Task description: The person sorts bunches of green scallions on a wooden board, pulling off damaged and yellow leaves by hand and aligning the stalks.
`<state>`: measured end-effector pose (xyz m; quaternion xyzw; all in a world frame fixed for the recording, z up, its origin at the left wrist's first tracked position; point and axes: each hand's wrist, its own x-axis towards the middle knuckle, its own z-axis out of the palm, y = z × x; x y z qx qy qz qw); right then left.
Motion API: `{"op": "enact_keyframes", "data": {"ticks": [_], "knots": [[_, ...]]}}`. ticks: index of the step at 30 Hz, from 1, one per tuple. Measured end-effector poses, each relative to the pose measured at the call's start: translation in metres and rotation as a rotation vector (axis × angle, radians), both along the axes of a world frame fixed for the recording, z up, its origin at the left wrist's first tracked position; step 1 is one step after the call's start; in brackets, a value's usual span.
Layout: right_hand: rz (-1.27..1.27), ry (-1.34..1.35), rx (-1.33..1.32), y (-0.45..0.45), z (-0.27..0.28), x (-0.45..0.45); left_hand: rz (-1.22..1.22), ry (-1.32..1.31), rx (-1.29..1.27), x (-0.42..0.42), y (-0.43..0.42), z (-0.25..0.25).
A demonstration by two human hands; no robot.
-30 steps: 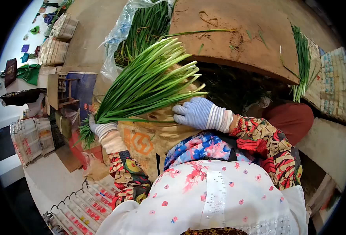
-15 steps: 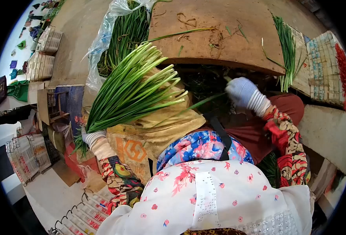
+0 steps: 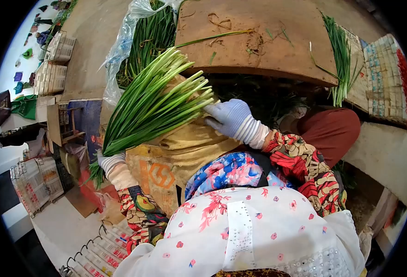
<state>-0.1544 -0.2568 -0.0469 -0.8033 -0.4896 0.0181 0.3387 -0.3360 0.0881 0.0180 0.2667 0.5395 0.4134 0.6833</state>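
Observation:
A large bunch of green stalks with pale ends [image 3: 152, 106] lies fanned out over the yellowish cloth on my lap. My left hand [image 3: 109, 161], in a striped glove, is wrapped round its leafy lower end; the fingers are partly hidden behind the leaves. At the pale ends on the right is my right hand [image 3: 231, 119], gloved in light blue, its fingers pressed together at the stalk tips. Whether a stalk is between those fingers is too small to tell. Under the bunch, the cloth [image 3: 199, 143] bears an orange printed mark.
Ahead stands a brown board [image 3: 263, 41] with a stalk and scraps on it. Left of it is a plastic bag [image 3: 120, 51] of green stalks. More stalks [image 3: 339, 60] lie at the right beside a woven stack [image 3: 385, 78]. Crates [image 3: 37, 182] stand at the left.
My right hand has come back from the dark gap at the right to the stalk ends. The long leaf seen beside it half a second ago has gone from there. My left hand still grips the bunch.

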Motion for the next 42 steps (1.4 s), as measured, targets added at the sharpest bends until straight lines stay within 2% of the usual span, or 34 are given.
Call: {"op": "enact_keyframes", "data": {"ticks": [3,7,9,14,21,24,27,28,29,31,33,35,36,37,41,42], "knots": [[0.05,-0.021,-0.009,0.01,0.0,0.0,-0.016,-0.055,0.004,-0.001,-0.002,0.002],[0.076,-0.188,0.03,0.017,-0.005,0.002,-0.039,-0.001,0.006,0.003,-0.011,0.009],[0.106,-0.396,0.073,0.014,-0.01,0.003,-0.047,0.049,0.058,0.006,-0.012,0.007],[0.144,-0.444,0.099,0.005,0.0,0.004,-0.023,-0.037,-0.046,0.009,-0.011,0.01],[0.061,-0.355,-0.082,0.014,-0.007,0.007,-0.011,-0.032,-0.045,0.013,-0.02,0.016],[0.256,-0.148,-0.191,0.006,0.025,0.004,-0.011,0.005,-0.077,0.009,-0.012,0.014],[0.306,-0.005,-0.072,0.003,0.041,-0.002,-0.042,0.012,-0.024,0.012,-0.016,0.015],[0.332,0.145,-0.145,0.005,0.041,-0.003,-0.039,0.012,-0.022,0.009,-0.013,0.013],[0.333,0.143,-0.143,0.008,0.04,-0.005,-0.037,0.002,-0.019,0.007,-0.009,0.009],[0.365,0.62,-0.193,0.015,0.03,-0.007,-0.034,-0.011,-0.013,0.007,-0.006,0.007],[0.403,0.664,-0.181,0.02,0.019,-0.009,-0.062,-0.016,-0.001,0.005,-0.007,0.008],[0.468,0.841,-0.12,0.022,0.012,-0.01,-0.051,-0.017,-0.004,0.003,-0.002,0.007],[0.572,0.824,0.08,0.023,-0.006,-0.013,-0.038,-0.02,-0.011,0.002,-0.001,0.006],[0.57,0.827,0.079,0.023,-0.005,-0.012,-0.039,-0.018,-0.014,0.001,-0.001,0.006],[0.637,1.146,0.152,0.024,0.002,-0.009,-0.052,-0.038,-0.015,0.001,0.002,0.007],[0.53,1.177,0.079,0.028,-0.001,-0.01,-0.054,-0.03,-0.011,0.0,0.002,0.007]]}}
